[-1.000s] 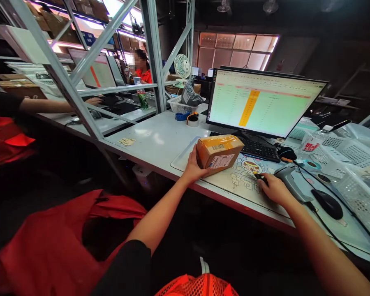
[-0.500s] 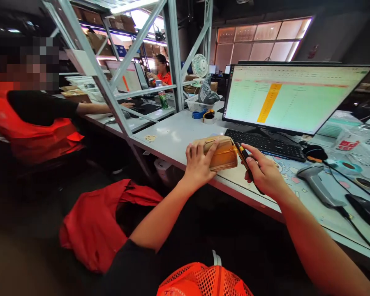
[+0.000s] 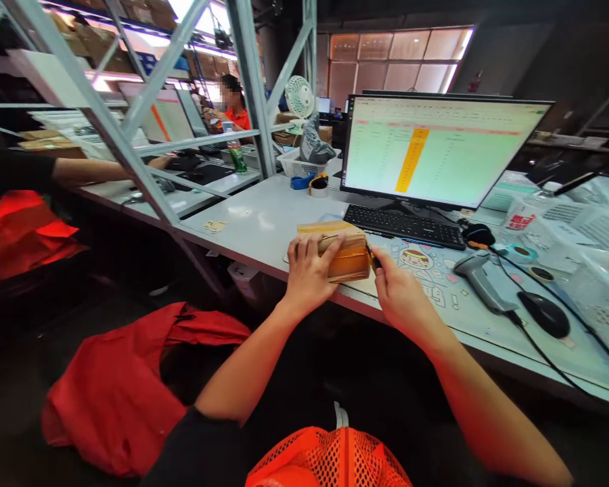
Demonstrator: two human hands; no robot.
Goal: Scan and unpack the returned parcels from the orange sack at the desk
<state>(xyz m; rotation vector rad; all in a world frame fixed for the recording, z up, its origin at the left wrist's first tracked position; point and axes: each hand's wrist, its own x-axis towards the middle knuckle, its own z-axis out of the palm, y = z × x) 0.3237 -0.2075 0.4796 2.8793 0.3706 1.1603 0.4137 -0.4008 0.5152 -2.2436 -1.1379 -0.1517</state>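
A small cardboard box (image 3: pixel 349 260) with yellowish tape over its side rests tilted at the front edge of the desk. My left hand (image 3: pixel 312 270) is closed on its near left part, fingers spread across the top. In my right hand (image 3: pixel 398 287) is a black and yellow box cutter (image 3: pixel 371 257), mostly hidden by the fingers. Its front end meets the right end of the box; the blade itself is too small to make out. Behind the box lies a flat piece with a yellow stripe (image 3: pixel 317 228), partly covered.
Beyond the box stand a keyboard (image 3: pixel 403 226) and a monitor (image 3: pixel 436 152). To the right are a barcode scanner (image 3: pixel 487 281), a mouse (image 3: pixel 544 313) and cables. Tape rolls (image 3: pixel 319 184) sit near a white basket (image 3: pixel 304 164). A metal frame post (image 3: pixel 254 88) rises at left; a co-worker's arm (image 3: pixel 91 171) lies beyond.
My right hand has brought the box cutter in from the right, against the box's end. The camera view has turned right, so the surroundings sit further left.
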